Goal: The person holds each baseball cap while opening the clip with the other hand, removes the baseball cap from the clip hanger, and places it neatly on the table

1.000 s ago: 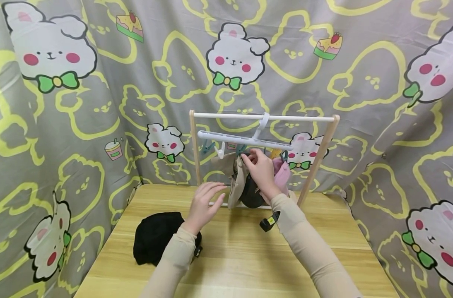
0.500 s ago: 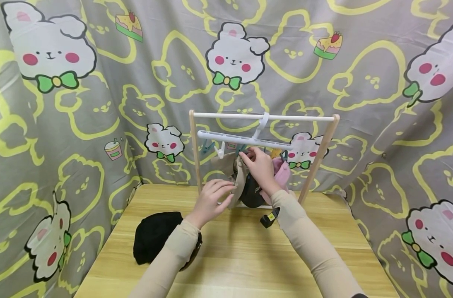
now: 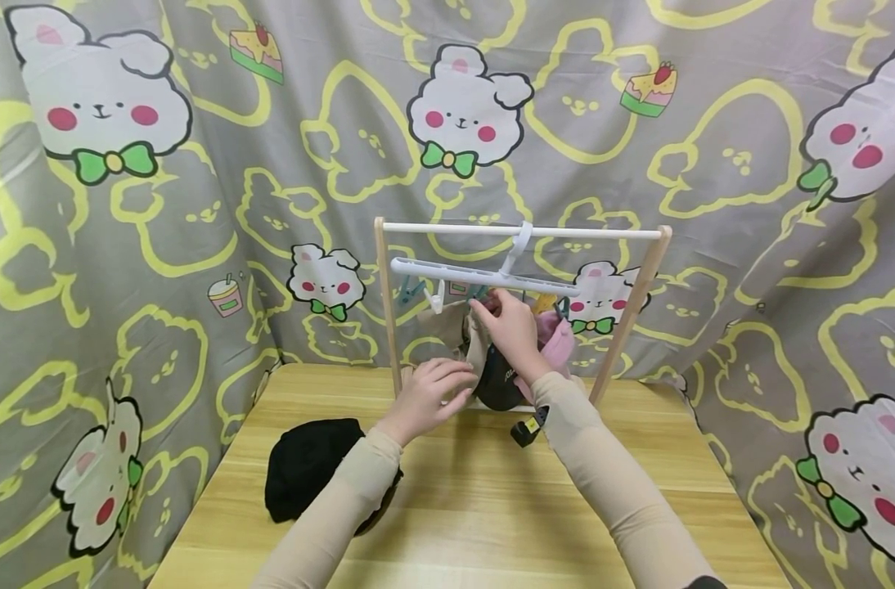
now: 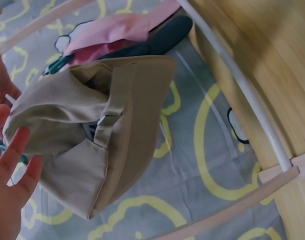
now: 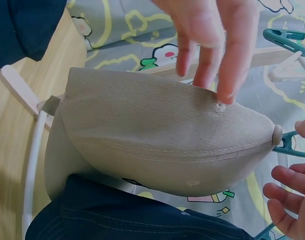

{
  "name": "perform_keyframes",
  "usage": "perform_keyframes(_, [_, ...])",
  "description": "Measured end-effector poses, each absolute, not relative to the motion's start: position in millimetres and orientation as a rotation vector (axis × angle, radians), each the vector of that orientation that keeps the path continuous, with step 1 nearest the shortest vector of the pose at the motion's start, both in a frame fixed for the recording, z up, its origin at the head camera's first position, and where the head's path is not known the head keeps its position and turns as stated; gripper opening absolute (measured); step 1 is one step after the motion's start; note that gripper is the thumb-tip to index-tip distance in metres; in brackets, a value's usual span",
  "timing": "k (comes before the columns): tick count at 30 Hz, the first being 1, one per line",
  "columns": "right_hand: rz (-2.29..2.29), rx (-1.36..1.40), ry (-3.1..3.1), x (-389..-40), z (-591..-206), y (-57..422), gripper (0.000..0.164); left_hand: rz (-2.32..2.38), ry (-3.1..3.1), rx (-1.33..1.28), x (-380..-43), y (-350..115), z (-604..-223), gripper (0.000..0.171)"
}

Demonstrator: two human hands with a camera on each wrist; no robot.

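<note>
A beige cap point(image 4: 137, 120) hangs on its side beneath the light-blue hanger point(image 3: 447, 271), its brim facing down toward the table. At its top button, a teal clip point(image 5: 291, 144) grips the fabric. My right hand point(image 3: 510, 327) is up at that clip, thumb and fingers on either side of it. My left hand point(image 3: 429, 397) is beside the cap with fingers spread and slightly bent, fingertips at the crown point(image 5: 167, 120). Behind the beige cap hang a dark cap point(image 3: 501, 380) and a pink cap point(image 3: 558, 343).
The hanger hooks over a white rod point(image 3: 447, 229) on a wooden-sided rack point(image 3: 624, 319). A black cap point(image 3: 308, 466) lies at the table's left. More clips, teal point(image 3: 411, 289) and white point(image 3: 436, 298), hang at the hanger's left. A patterned curtain point(image 3: 374, 123) surrounds the table point(image 3: 477, 507).
My left hand has moved right and slightly up to the beige cap. My right hand stays at the clip, shifting only slightly left and up.
</note>
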State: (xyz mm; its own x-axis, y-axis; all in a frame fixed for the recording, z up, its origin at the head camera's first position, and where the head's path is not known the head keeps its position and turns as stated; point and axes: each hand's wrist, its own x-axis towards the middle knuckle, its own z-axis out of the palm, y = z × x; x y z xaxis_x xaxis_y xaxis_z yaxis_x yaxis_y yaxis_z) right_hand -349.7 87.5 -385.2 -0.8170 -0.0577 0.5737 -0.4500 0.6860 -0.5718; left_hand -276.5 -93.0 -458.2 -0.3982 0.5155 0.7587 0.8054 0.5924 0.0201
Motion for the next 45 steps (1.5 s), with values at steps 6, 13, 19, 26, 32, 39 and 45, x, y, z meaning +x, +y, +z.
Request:
perform_keyframes(6, [0.974, 0.388, -2.389, -351, -383, 85, 0.041, -0.455, -2.124, -1.066, -279, -90, -460, 0.019])
perform_keyframes(13, [0.955, 0.364, -2.371, -353, -382, 81, 0.037, -0.418, -2.157, -1.088, -281, -85, -458, 0.018])
perform_keyframes(19, [0.965, 0.346, -2.339, -355, -383, 78, 0.036, -0.461, -2.215, -1.084, -281, -81, -455, 0.017])
perform_keyframes(26, [1.004, 0.318, -2.314, -354, -383, 77, 0.036, -0.439, -2.251, -1.07, -280, -79, -454, 0.016])
perform_keyframes(32, [1.014, 0.314, -2.27, -353, -384, 75, 0.037, -0.444, -2.239, -1.074, -281, -76, -453, 0.016])
perform_keyframes(39, [1.044, 0.322, -2.223, -353, -386, 74, 0.034, -0.549, -2.141, -1.014, -283, -76, -455, 0.013])
perform_keyframes(45, [1.068, 0.306, -2.199, -353, -388, 73, 0.032, -0.613, -2.099, -0.974, -282, -81, -456, 0.014])
